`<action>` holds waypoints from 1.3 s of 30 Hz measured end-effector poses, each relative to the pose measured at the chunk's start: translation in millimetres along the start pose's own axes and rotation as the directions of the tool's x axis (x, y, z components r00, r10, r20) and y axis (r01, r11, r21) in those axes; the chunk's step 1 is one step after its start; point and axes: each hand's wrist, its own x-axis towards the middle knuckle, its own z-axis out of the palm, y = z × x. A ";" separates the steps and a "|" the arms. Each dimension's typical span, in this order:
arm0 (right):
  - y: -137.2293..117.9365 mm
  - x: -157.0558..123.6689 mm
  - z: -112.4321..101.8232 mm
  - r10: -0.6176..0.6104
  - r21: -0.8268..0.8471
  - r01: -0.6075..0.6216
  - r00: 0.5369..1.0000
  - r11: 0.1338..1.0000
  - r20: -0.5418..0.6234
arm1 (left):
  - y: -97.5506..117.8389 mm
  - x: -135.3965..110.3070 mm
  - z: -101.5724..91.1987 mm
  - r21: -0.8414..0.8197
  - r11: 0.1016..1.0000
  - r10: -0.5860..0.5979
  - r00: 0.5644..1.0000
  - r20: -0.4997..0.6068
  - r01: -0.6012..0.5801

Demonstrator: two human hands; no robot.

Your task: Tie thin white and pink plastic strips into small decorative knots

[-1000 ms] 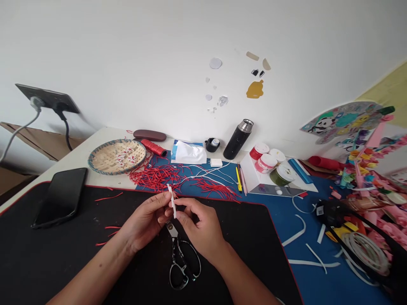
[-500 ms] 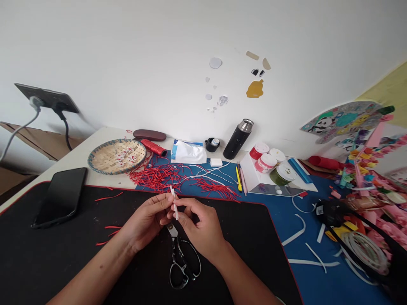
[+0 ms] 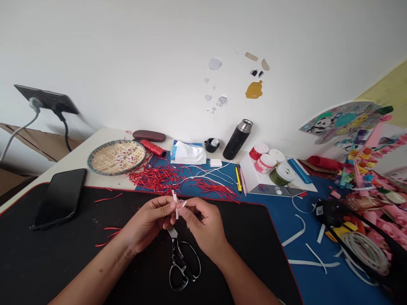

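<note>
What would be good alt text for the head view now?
The left hand and right hand pinch narrow white material above scissors on a black mat; beyond are red cords, a basket and a flask.

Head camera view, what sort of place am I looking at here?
Probably a craft desk; whether at home or in a workshop, I can't tell. The tangled red cords, the scissors and the white strip pinched in the left hand suggest it.
</note>
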 end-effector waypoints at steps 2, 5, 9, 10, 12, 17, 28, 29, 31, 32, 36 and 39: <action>-0.3 0.3 -0.3 0.014 0.006 -0.014 1.000 1.000 -0.005 | -0.2 -0.2 0.2 0.011 1.000 0.001 1.000 -0.005 -0.001; 0.0 1.1 -0.9 0.031 0.017 -0.030 0.999 0.999 -0.013 | -0.1 -0.9 1.5 0.019 1.000 0.008 1.000 -0.013 -0.008; 1.0 1.9 -1.4 0.052 0.058 -0.051 0.998 0.997 -0.020 | 1.3 -2.3 4.4 0.045 0.999 0.009 1.000 -0.007 -0.009; 1.1 2.1 -1.5 0.057 0.071 -0.055 0.998 0.996 -0.021 | 1.7 -2.4 5.1 0.055 0.998 0.009 1.000 -0.004 -0.009; 1.1 2.4 -1.3 0.062 0.094 -0.060 0.998 0.994 -0.021 | 2.4 -2.5 6.2 0.074 0.997 0.010 1.000 0.001 -0.010; 0.0 3.6 -0.7 0.069 0.127 -0.068 0.998 0.990 -0.006 | 2.2 -1.9 6.9 0.100 0.995 0.010 1.000 0.006 -0.011; 2.6 6.5 -1.3 0.163 0.241 -0.172 0.985 0.955 0.058 | 1.5 -1.7 6.5 0.143 0.988 0.057 0.998 0.026 -0.061; 2.7 6.9 -1.2 0.169 0.247 -0.179 0.984 0.952 0.059 | 1.6 -1.8 6.6 0.150 0.986 0.061 0.998 0.030 -0.065; 2.9 7.3 -1.1 0.177 0.256 -0.187 0.982 0.949 0.062 | 1.0 -1.9 6.2 0.164 0.984 0.062 0.998 0.032 -0.066; 3.1 7.4 -1.1 0.178 0.259 -0.188 0.982 0.947 0.064 | 0.6 -2.0 5.7 0.168 0.984 0.059 0.998 0.030 -0.063; 4.4 6.7 -0.8 0.181 0.271 -0.194 0.981 0.943 0.074 | -1.2 -2.7 4.2 0.174 0.983 0.056 0.998 0.013 -0.057; 5.6 6.2 -0.2 0.184 0.282 -0.201 0.979 0.938 0.086 | -0.9 -3.4 5.2 0.186 0.980 0.070 0.998 0.000 -0.069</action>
